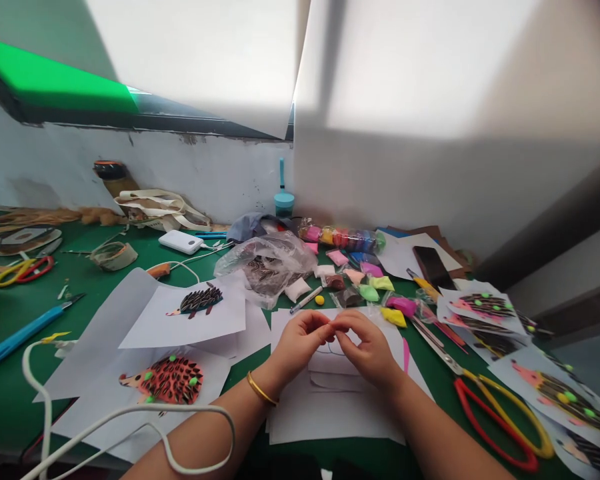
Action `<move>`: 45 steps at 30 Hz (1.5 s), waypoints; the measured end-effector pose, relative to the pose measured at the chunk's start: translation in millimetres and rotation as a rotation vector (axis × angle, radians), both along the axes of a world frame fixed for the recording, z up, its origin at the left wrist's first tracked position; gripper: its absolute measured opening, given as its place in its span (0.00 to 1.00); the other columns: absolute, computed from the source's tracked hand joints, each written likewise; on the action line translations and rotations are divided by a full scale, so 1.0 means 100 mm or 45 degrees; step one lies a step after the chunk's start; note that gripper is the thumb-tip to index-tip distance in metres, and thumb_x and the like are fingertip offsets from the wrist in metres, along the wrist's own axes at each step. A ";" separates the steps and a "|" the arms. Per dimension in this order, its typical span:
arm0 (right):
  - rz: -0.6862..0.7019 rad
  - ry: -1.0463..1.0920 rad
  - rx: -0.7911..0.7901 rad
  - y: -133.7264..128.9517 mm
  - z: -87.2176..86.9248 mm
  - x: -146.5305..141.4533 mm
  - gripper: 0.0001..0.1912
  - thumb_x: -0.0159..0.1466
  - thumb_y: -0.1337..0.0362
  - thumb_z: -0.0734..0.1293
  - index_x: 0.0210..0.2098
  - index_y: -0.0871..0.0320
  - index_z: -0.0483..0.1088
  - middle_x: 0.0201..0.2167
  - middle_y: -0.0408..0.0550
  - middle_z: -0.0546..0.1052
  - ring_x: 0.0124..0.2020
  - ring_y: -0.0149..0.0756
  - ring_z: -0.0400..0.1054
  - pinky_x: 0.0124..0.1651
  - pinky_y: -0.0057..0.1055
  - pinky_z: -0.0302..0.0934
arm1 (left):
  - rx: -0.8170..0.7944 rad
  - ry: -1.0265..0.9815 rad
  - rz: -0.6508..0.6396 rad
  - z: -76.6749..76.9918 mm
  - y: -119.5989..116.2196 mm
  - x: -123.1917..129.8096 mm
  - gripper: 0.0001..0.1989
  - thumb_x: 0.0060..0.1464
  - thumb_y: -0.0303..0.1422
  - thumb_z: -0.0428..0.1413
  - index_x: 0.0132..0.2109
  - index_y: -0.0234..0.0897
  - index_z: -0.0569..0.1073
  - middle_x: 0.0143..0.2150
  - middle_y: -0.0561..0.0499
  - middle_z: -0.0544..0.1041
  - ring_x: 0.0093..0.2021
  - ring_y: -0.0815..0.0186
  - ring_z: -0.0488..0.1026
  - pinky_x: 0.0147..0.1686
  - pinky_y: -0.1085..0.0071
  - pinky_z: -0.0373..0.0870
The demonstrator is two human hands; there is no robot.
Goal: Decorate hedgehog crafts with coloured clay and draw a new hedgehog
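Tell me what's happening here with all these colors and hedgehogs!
Someone's left hand and right hand come together over white paper, fingers bent. Anything pinched between them is too small to make out. Just beyond the hands are small colorful packets and a little yellow ball. Hedgehog pictures lie on both sides, and big scissors rest on the right.
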State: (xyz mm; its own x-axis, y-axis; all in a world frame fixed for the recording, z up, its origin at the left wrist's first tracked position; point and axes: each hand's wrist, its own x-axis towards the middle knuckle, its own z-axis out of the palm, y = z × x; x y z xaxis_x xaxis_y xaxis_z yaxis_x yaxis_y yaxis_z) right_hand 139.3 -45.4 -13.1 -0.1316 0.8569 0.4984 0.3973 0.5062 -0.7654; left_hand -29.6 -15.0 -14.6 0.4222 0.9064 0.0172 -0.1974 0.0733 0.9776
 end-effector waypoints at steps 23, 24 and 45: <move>0.000 -0.172 -0.043 0.03 -0.08 0.00 0.10 0.69 0.59 0.62 0.40 0.54 0.74 0.35 0.49 0.77 0.38 0.39 0.69 0.41 0.36 0.64 | 0.512 0.501 0.281 -0.09 0.03 -0.07 0.11 0.55 0.42 0.59 0.37 0.39 0.78 0.35 0.48 0.78 0.36 0.62 0.72 0.37 0.67 0.68; -0.015 -0.157 -0.057 0.03 -0.07 0.01 0.09 0.68 0.58 0.63 0.41 0.54 0.74 0.35 0.49 0.77 0.37 0.39 0.69 0.40 0.36 0.65 | 0.447 0.476 0.276 -0.07 0.04 -0.07 0.12 0.54 0.43 0.60 0.36 0.38 0.78 0.34 0.48 0.77 0.34 0.63 0.71 0.35 0.68 0.68; -0.035 -0.312 0.119 0.01 -0.06 -0.01 0.06 0.67 0.63 0.66 0.34 0.54 0.75 0.31 0.47 0.74 0.35 0.37 0.67 0.39 0.35 0.62 | -0.071 0.189 -0.081 0.01 0.07 -0.07 0.16 0.44 0.42 0.67 0.34 0.33 0.77 0.30 0.50 0.76 0.32 0.67 0.70 0.35 0.71 0.66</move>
